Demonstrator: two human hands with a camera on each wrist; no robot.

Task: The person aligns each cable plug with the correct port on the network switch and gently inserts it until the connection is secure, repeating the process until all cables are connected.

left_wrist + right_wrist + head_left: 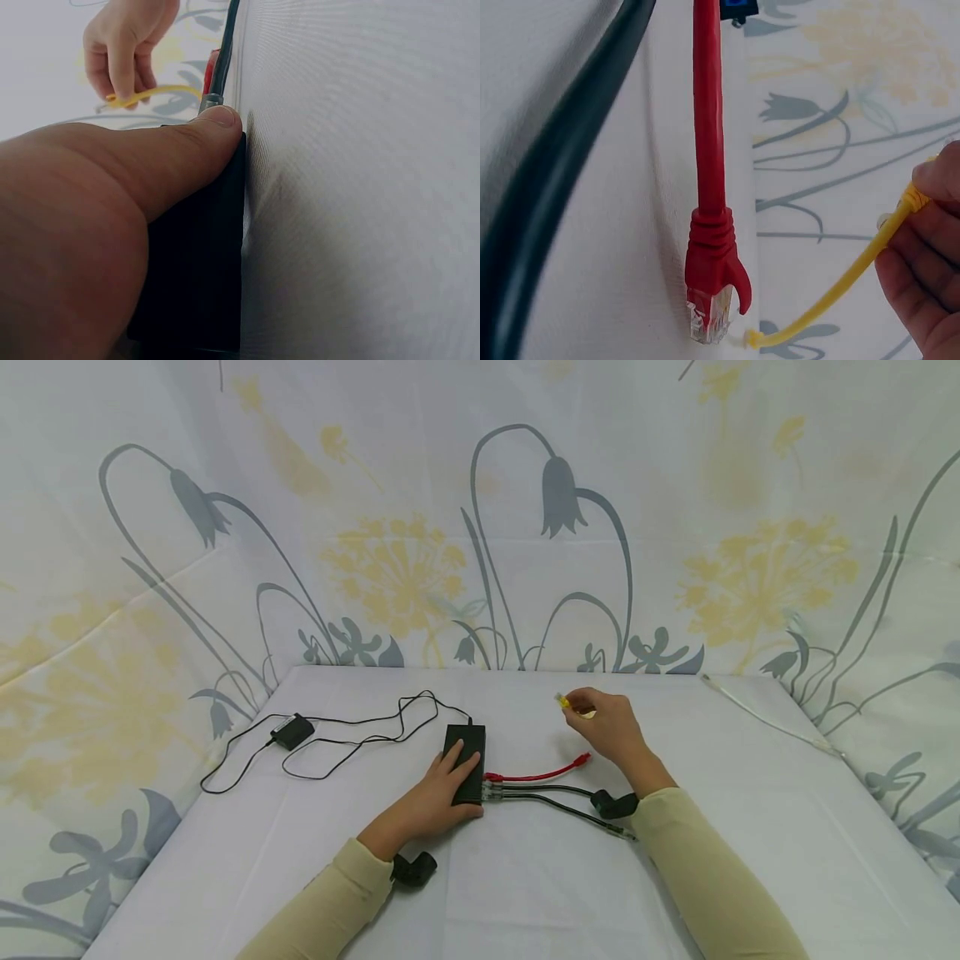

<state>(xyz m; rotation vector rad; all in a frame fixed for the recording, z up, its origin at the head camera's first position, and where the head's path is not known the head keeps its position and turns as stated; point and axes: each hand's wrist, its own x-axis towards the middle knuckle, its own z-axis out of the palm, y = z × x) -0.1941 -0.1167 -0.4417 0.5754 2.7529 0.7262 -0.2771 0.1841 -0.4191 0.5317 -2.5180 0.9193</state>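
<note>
My left hand [431, 789] rests on a black box [472, 743], fingers spread straight over its top and thumb along its near edge. In my right hand [609, 727], raised over the table to the right of the box, a short yellow network cable [840, 289] is pinched by one plug end. Its clear plug [561, 700] points up and left from my fingertips, and the rest of the cable hangs in a curve. A red network cable [536, 776] runs from the box's right side, its loose plug [709, 311] lying free. Two black cables [551, 800] leave the same side.
A black power adapter [292, 732] lies at the left, its thin looped cord [360, 742] reaching the back of the box. Toward the right edge of the white table [540, 893] stretches a whitish cable [772, 724]. A flower-patterned curtain [480, 527] surrounds the table.
</note>
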